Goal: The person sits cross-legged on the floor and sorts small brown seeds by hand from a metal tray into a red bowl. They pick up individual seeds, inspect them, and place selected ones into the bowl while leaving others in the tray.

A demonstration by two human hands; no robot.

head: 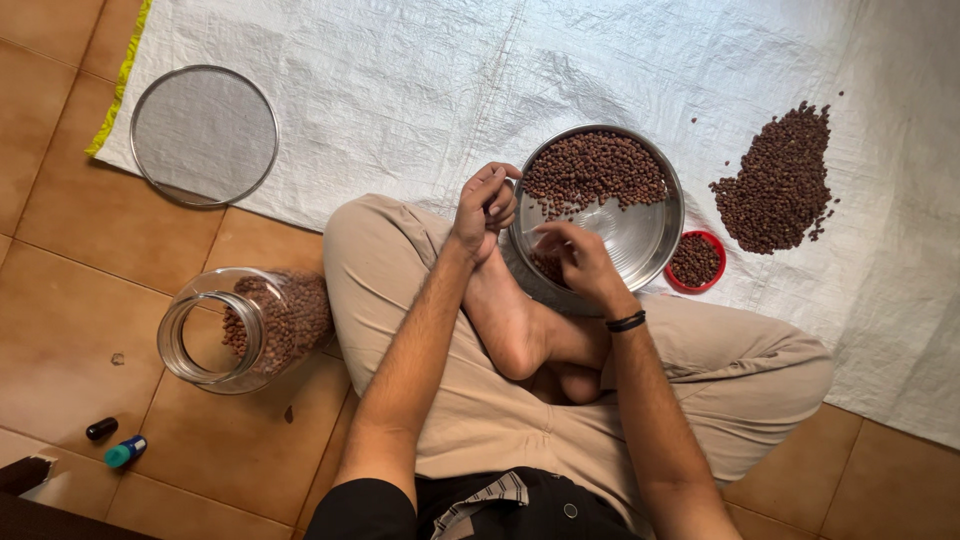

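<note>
1. My left hand (486, 205) grips the steel pan (645, 240) rim at nine o'clock, fingers curled shut on it.
2. My right hand (580, 258) has its fingers together, pinching among the brown seeds (592, 170) (what's pinched, I cannot tell).
3. The red bowl (697, 261) sits at the pan's four o'clock, touching.
4. The glass jar (245, 325) lies tipped at eight o'clock.

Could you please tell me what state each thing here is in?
Steel pan: tilted, partly filled with brown seeds.
Glass jar: lying sideways, lidless, partly full.
Red bowl: upright, nearly full.
Sieve: flat, empty.
Left hand: loosely closed.
Right hand: picking in pan.
</note>
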